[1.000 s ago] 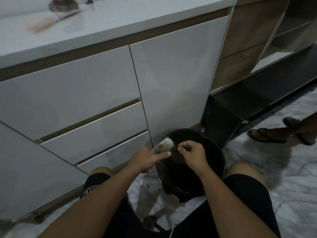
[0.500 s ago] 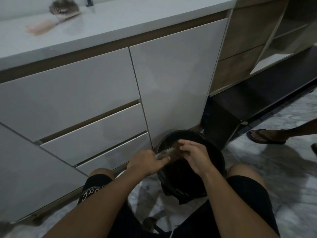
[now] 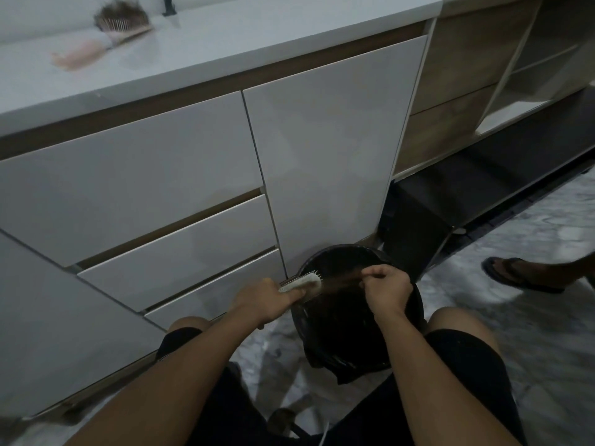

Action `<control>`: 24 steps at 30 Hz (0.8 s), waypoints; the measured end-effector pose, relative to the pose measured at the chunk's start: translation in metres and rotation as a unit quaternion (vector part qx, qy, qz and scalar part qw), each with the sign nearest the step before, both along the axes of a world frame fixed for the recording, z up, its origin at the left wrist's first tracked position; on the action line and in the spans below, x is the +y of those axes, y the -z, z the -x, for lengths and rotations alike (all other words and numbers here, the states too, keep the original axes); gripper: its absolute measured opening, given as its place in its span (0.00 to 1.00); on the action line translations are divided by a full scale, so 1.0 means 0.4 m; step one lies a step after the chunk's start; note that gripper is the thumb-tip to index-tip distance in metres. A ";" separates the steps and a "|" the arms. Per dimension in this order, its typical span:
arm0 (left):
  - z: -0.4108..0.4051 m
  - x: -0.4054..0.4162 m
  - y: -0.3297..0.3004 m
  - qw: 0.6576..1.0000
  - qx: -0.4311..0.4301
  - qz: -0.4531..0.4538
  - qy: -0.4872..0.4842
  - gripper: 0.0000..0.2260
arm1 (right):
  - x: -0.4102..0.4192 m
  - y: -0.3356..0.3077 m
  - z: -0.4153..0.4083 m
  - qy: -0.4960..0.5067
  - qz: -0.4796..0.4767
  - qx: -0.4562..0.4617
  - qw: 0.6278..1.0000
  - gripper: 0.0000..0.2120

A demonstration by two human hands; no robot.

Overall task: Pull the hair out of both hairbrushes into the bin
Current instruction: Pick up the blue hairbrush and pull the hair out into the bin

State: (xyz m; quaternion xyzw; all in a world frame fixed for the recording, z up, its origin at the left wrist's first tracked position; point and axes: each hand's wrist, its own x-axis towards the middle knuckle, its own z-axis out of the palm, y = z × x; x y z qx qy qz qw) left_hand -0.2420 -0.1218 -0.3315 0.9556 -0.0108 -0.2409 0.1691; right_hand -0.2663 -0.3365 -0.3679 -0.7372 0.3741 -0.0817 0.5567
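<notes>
Black and round, the bin (image 3: 357, 320) sits on the marbled grey floor (image 3: 528, 317) at lower centre of the frame, lined with a glossy dark bag, right against the foot of a smooth white cabinet door (image 3: 328, 149). No brand, label or readable writing shows anywhere. Over the bin's left rim the left hand (image 3: 264, 300) grips a pale hairbrush (image 3: 301, 282), fingers curled tight around its handle, the short whitish bristles pointing up. A stretched brown strand of hair (image 3: 343, 280) runs from the brush head to the right hand (image 3: 386, 289), whose thumb and fingers pinch the strand's end above the bin's opening. In the upper left of the frame a second hairbrush (image 3: 109, 33) lies on the flat white desk (image 3: 257, 37): pinkish handle, head heaped with a fuzzy clump of brown hair; it is blurred. Glossy white drawer fronts (image 3: 180, 243) with wood-toned gaps fill the left. At the right edge, a foot in a dark sandal (image 3: 515, 273) rests on the floor.
</notes>
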 end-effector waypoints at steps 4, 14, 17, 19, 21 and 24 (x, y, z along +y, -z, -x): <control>-0.008 0.015 0.002 1.000 -0.009 0.005 -0.013 0.28 | -0.011 0.000 -0.002 0.012 -0.031 -0.003 0.999 0.15; -0.023 -0.036 -0.027 0.999 -0.038 0.014 -0.005 0.30 | 0.026 -0.004 0.011 -0.305 0.074 -0.055 0.948 0.35; -0.028 -0.059 -0.040 0.999 -0.046 0.003 0.007 0.29 | 0.039 0.016 0.011 -0.328 0.075 -0.058 0.940 0.39; -0.032 -0.067 -0.039 0.999 -0.049 0.008 0.013 0.29 | 0.041 0.018 0.013 -0.324 0.061 -0.041 0.943 0.36; -0.036 -0.069 -0.035 0.998 -0.053 0.018 0.014 0.30 | 0.038 0.018 0.013 -0.310 0.078 -0.030 0.947 0.30; -0.041 -0.066 -0.040 0.998 -0.059 0.012 0.013 0.32 | 0.031 0.015 0.011 -0.291 0.109 -0.033 0.950 0.16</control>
